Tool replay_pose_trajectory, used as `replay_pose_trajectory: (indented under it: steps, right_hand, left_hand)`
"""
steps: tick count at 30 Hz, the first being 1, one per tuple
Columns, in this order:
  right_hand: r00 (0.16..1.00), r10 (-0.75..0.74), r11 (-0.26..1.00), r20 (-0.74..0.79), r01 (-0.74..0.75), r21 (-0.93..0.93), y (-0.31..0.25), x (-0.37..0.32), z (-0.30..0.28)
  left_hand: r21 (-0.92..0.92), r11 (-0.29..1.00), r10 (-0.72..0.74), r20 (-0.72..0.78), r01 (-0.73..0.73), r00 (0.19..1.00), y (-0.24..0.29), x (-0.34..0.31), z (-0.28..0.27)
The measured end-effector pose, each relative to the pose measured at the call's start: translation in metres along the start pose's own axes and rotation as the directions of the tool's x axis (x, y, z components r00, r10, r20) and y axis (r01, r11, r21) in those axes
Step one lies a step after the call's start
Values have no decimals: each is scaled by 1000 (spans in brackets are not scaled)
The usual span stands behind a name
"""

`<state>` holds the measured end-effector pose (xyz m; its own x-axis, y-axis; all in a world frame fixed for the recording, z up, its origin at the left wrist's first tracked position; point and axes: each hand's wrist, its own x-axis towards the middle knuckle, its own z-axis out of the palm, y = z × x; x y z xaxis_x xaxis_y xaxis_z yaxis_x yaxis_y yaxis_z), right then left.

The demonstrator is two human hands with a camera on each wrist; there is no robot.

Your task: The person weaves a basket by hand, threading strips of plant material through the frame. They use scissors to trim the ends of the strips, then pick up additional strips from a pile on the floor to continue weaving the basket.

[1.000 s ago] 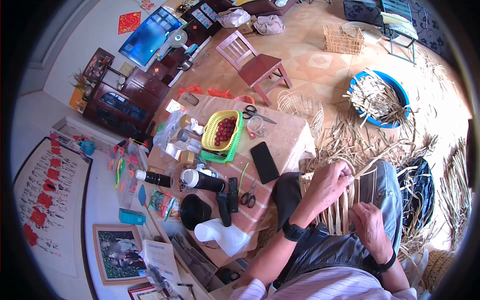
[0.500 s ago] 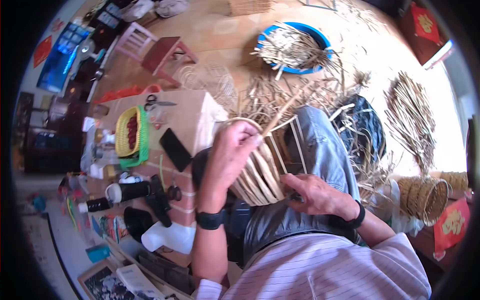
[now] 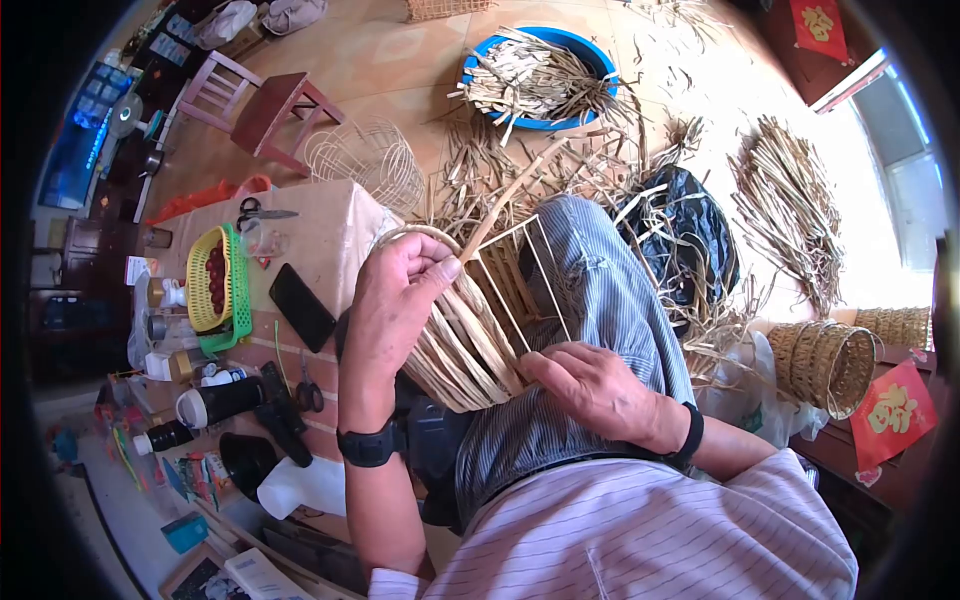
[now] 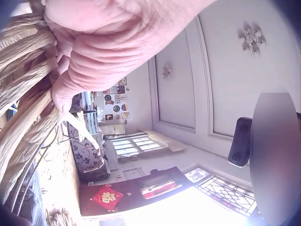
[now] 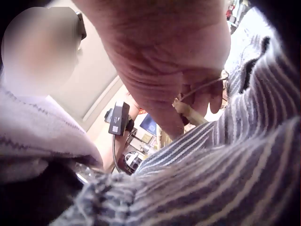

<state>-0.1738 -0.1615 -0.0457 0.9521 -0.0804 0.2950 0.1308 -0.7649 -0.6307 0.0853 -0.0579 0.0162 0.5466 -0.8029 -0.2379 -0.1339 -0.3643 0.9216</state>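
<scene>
A partly woven basket (image 3: 455,350) of pale dried strips lies tilted across the lap, with bare thin stakes (image 3: 545,265) standing out on its right side. My left hand (image 3: 395,300) is at its upper rim, thumb and fingers pinching a long tan strip (image 3: 505,205) that sticks up and away. In the left wrist view, thick twisted strands (image 4: 26,94) run beside the fingers. My right hand (image 3: 600,395) holds the basket's lower right edge with curled fingers. The right wrist view shows a pale strip end (image 5: 188,112) by these fingers; the palm hides most of their hold.
Loose strips surround a blue tub (image 3: 545,124) on the floor. A black bag (image 3: 690,235) and a strip bundle (image 3: 790,215) lie right, near finished woven baskets (image 3: 820,365). The table (image 3: 320,215) at left bears scissors (image 3: 262,212), a phone (image 3: 302,307) and a yellow basket (image 3: 207,280).
The head view has swung to the right, so the table slides left and more baskets show. Both hands stay on the basket; the pinched strip now stands out straighter from the left fingers.
</scene>
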Motion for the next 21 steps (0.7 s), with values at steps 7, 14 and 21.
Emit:
replay_pose_trajectory:
  steps: [7, 14, 21]
  right_hand:
    - [987, 141, 980, 74, -150, 132, -20, -20, -22]
    - [674, 551, 348, 492, -722, 598, -20, -25, -21]
    - [909, 307, 829, 283, -401, 390, -20, -35, -1]
  left_hand:
    - [62, 997, -39, 11, 38, 999, 6, -3, -1]
    - [76, 997, -9, -38, 12, 999, 3, -5, 3]
    - [131, 991, 45, -106, -31, 993, 3, -10, 11]
